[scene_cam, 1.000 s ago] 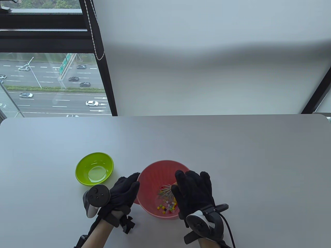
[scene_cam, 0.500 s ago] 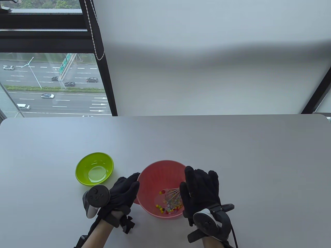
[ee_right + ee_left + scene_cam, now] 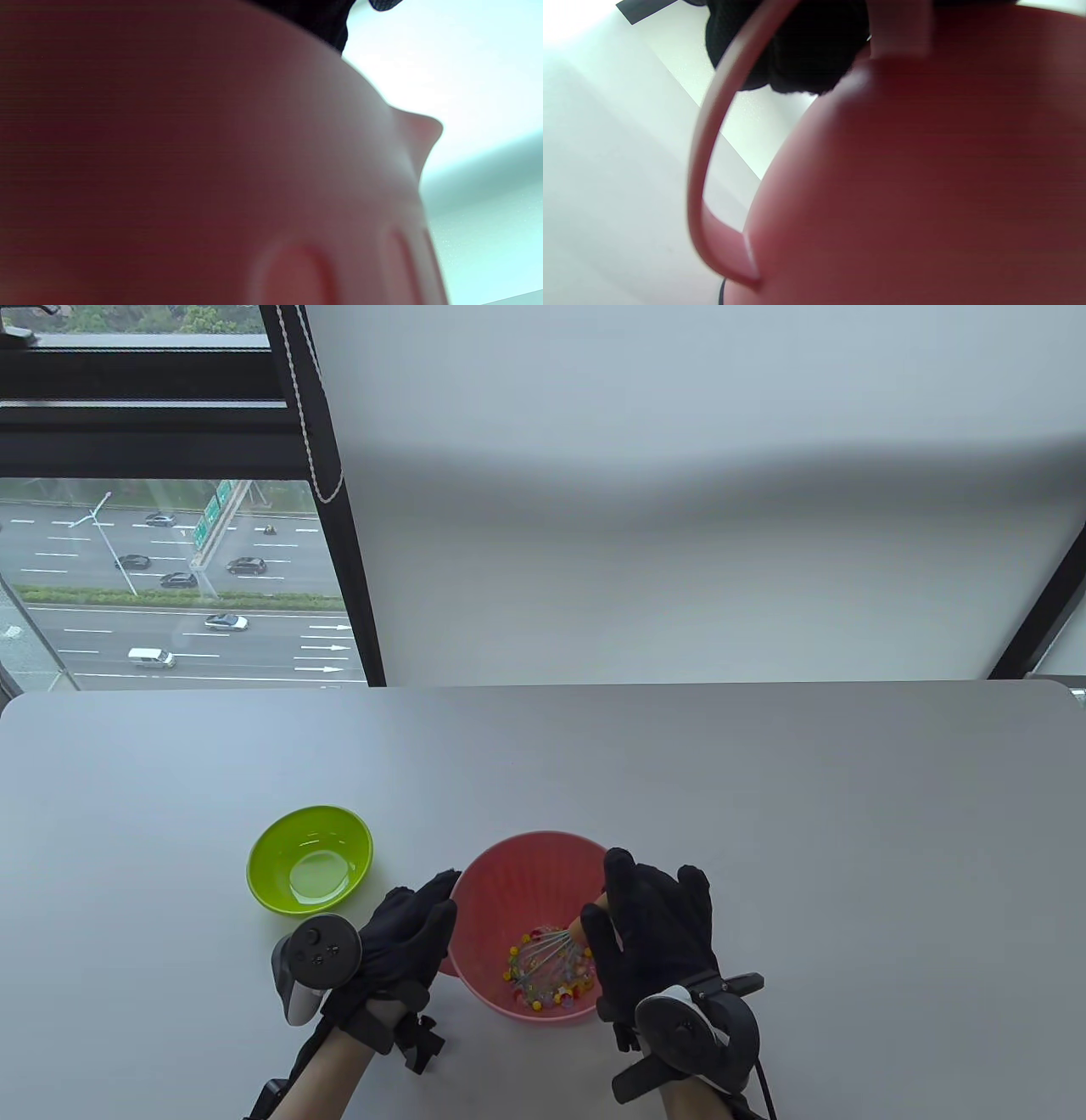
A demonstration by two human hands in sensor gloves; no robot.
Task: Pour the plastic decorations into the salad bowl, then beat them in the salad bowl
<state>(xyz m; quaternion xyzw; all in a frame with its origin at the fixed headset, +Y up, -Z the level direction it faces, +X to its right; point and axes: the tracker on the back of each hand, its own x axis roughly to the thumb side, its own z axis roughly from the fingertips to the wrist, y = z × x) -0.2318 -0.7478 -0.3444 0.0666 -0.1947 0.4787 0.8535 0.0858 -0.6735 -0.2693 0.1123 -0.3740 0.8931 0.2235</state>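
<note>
A pink salad bowl point(image 3: 509, 869) stands near the table's front edge, with small coloured plastic decorations point(image 3: 543, 980) heaped in its bottom. My right hand point(image 3: 649, 933) grips the handle of a wire whisk point(image 3: 551, 954) whose wires sit among the decorations. My left hand point(image 3: 407, 933) holds the bowl's left rim, fingers against the outer wall. In the left wrist view the bowl's wall point(image 3: 916, 178) and loop handle point(image 3: 706, 140) fill the frame, blurred. The right wrist view shows only the bowl's outside point(image 3: 191, 161) close up.
A lime-green bowl point(image 3: 310, 858), holding nothing visible, stands left of the pink one, just beyond my left hand. The grey table point(image 3: 764, 814) stretches back to a window and a white wall.
My right hand has swung the whisk from the bowl's right side towards its middle and front. The decorations have bunched under the wires. My left hand and the bowl have stayed in place.
</note>
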